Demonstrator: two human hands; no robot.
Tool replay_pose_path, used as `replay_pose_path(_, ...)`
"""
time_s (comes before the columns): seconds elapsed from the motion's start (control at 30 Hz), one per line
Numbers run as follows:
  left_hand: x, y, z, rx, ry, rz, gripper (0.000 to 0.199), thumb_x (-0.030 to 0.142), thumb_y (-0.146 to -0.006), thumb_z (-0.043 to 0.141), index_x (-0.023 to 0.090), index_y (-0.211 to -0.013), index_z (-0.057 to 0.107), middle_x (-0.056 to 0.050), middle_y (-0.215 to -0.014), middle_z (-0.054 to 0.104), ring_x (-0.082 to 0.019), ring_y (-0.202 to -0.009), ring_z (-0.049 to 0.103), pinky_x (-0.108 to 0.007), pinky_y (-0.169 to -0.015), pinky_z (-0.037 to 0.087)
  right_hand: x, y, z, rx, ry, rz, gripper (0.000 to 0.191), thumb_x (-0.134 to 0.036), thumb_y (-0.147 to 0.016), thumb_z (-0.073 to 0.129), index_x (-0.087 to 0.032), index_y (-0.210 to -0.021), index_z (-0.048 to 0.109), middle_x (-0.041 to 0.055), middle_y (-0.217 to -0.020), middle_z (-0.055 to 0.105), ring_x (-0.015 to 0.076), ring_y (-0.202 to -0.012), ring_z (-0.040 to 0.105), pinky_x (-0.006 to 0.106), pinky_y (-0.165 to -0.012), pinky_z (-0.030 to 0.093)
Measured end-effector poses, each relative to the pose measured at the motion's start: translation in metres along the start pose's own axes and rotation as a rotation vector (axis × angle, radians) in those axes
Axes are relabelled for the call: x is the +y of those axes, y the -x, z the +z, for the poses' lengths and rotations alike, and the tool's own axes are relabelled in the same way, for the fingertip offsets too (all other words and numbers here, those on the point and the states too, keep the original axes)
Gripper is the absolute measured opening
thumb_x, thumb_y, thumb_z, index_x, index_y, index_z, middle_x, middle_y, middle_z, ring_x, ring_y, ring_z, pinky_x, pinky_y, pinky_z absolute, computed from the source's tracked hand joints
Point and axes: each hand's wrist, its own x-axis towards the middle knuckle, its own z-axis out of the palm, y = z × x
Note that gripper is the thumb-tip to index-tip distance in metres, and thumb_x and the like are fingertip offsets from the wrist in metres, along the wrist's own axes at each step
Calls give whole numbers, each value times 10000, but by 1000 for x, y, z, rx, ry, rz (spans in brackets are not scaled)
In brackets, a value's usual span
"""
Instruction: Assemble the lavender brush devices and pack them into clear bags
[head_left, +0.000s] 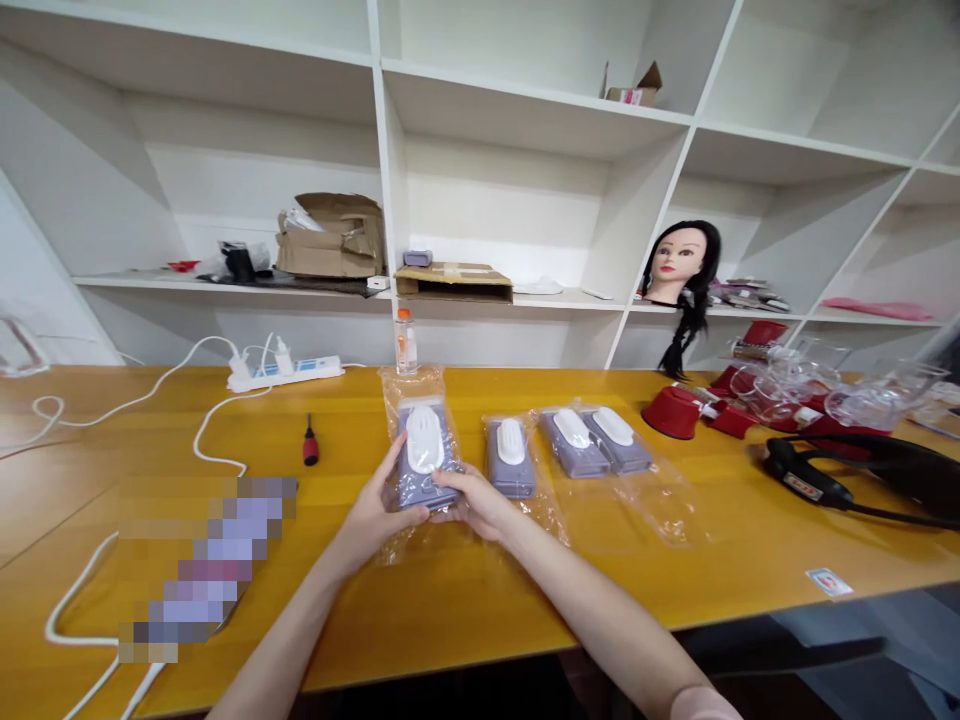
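1. Two white cables [196,432] curl across the left of the yellow tabletop [450,625], running toward a white power strip [285,374] with plugs in it.
2. Below the strip, a pixelated patch [206,565] hides whatever lies there. Just right of it rests a screwdriver [310,441] with a red and black handle.
3. The left hand [375,505] grips the left edge of a clear plastic bag [397,395] holding a grey-and-white device [425,455]. The right hand [472,503] closes on its lower right, so the hands stand narrow, nearly meeting. The bag seems to sit just above the tabletop, though that is hard to judge.
4. Next lies a second bagged device [511,457], then two more [596,442] side by side, touching.
5. Farther right are a red cup-shaped piece [671,412], clear plastic shells [780,378] and a black corded device [814,470]. A mannequin head [679,262] sits on the white shelf [570,300] behind.
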Motion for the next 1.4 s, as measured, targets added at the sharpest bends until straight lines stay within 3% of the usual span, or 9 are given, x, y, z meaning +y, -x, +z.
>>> replay_pose_path(0.13,0,1,4,156,50,12,870,261,-660,714,234,-1403,262,-76,-1457,313,-264,-1285,358,-331,-1035,344,-1,4,4,40,129,-76,388,-373,-611,738,-183,-937,645,35,-862,689,155,-742,612,253,-630,449)
replay_pose_path(0.27,-4,1,4,238,83,48,784,253,-670,701,217,-1369,346,-74,-1423,378,-258,-1276,373,-328,-1036,347,-6,2,5,124,60,-194,419,-419,-616,731,-215,-958,599,22,-989,665,183,-852,612,269,-665,465)
replay_pose_path(0.37,-6,5,6,209,103,49,749,233,-679,693,213,-1355,371,-74,-1425,375,-248,-1288,357,-324,-1045,332,-15,-8,-3,199,-35,-218,403,-538,-688,624,-245,-960,580,0,-961,665,187,-854,615,280,-651,474)
replay_pose_path(0.5,-8,11,15,57,28,57,712,224,-704,671,217,-1352,377,-79,-1439,351,-253,-1310,319,-338,-1062,299,-23,-20,-12,209,-253,-237,448,-584,-760,494,-205,-969,610,42,-860,694,227,-871,628,341,-726,484)
replay_pose_path(0.63,-14,12,23,-39,-177,96,851,223,-689,677,233,-1414,232,-106,-1462,293,-279,-1314,305,-411,-1075,259,-20,-19,-12,272,-328,-202,381,-503,-790,496,-173,-930,625,57,-819,704,231,-867,640,348,-754,490)
replay_pose_path(0.77,-19,11,25,32,-471,186,1016,219,-574,753,260,-1421,192,-104,-1466,241,-303,-1341,225,-445,-1093,188,-13,-16,-6,288,-321,-193,300,-435,-789,529,-171,-892,628,48,-810,709,218,-862,644,333,-767,493)
replay_pose_path(0.93,-21,6,21,197,-603,223,907,237,-570,741,254,-1374,321,-105,-1430,244,-308,-1316,271,-433,-1069,248,-4,-15,1,259,-278,-143,277,-398,-777,553,-170,-913,631,43,-835,708,202,-837,647,312,-753,493)
replay_pose_path(1.23,-27,0,13,316,-575,138,662,265,-611,711,290,-1242,515,-59,-1286,419,-260,-1166,459,-387,-996,360,8,-19,-8,230,-126,85,303,-429,-732,624,-172,-892,622,22,-689,680,163,-585,622,287,-546,491)
replay_pose_path(1.4,-27,2,6,205,-539,164,573,258,-692,629,261,-1252,510,-74,-1296,446,-252,-1199,436,-399,-1012,337,9,-23,-13,246,-109,103,314,-450,-764,569,-173,-910,599,17,-688,680,162,-588,628,285,-554,490)
